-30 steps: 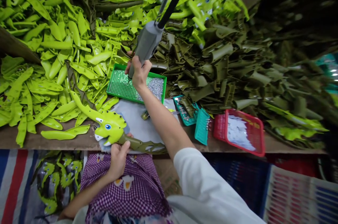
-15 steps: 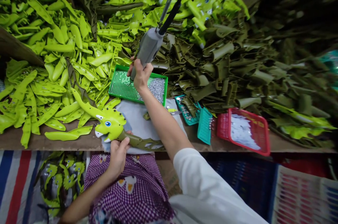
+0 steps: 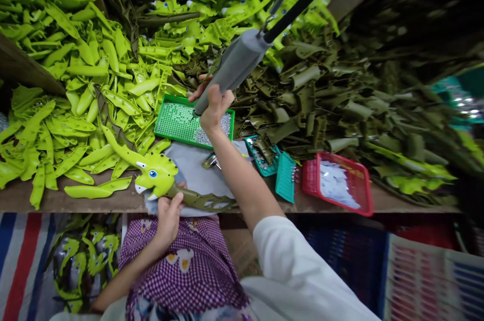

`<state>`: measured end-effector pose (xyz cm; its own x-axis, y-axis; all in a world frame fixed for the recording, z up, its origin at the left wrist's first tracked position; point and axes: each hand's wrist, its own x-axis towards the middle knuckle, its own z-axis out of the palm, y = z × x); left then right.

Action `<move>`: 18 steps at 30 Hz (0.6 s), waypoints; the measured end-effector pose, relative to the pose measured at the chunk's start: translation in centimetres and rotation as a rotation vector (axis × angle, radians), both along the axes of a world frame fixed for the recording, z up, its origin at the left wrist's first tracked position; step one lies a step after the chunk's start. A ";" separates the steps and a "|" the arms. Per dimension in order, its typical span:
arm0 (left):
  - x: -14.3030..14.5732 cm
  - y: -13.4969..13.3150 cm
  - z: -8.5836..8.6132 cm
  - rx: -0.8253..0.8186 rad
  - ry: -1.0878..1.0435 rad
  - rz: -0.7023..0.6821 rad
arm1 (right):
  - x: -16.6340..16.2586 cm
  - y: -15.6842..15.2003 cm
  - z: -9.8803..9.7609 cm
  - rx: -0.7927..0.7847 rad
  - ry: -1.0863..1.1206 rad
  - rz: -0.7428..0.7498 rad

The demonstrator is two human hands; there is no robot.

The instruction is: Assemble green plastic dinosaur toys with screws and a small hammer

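Note:
My left hand (image 3: 170, 212) is closed on the olive grip of a toy dinosaur-head piece (image 3: 157, 174), yellow-green with a blue eye and a long horn pointing up and left. The toy lies at the bench edge over a grey cloth (image 3: 223, 185). Wrapped round a grey electric screwdriver (image 3: 236, 66), my right hand (image 3: 214, 104) holds it tilted, its cable running up and right. The driver's tip is over a green perforated tray (image 3: 166, 132) with small screws (image 3: 202, 136) heaped at its right side. Whether the tip carries a screw is too small to tell.
Yellow-green plastic parts (image 3: 75, 59) are piled at left and back, olive parts (image 3: 302, 84) at right. A red basket (image 3: 368, 195) of white pieces and teal trays (image 3: 285, 177) stand right of the cloth. Finished-looking toys (image 3: 88, 255) lie below the bench at left.
The screwdriver has tilted further, its top swinging right, and my right hand has shifted slightly right with it. My left hand still holds the toy in nearly the same place.

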<state>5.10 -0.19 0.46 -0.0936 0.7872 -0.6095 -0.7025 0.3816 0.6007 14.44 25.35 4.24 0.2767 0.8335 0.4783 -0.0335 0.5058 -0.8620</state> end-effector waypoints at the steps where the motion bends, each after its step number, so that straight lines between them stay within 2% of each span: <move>1: 0.0 0.0 0.0 0.004 0.002 0.000 | 0.1 -0.1 0.1 0.000 -0.010 -0.008; 5: -0.1 -0.1 0.0 0.031 0.006 -0.008 | -0.2 -1.1 -0.4 -0.043 -0.033 -0.068; 9: -0.1 -0.1 0.0 0.029 0.014 -0.005 | -1.0 -3.2 -0.9 -0.134 0.001 0.210; 10: -0.1 -0.1 0.0 0.029 0.015 -0.002 | -1.1 -3.4 -0.9 -0.136 0.029 0.223; 14: -0.1 -0.1 -0.1 0.043 0.008 0.014 | -0.7 -1.9 -0.9 -0.077 0.055 0.030; 18: -0.1 -0.1 -0.1 0.041 0.018 -0.005 | -0.5 0.4 -1.4 -0.091 0.033 0.036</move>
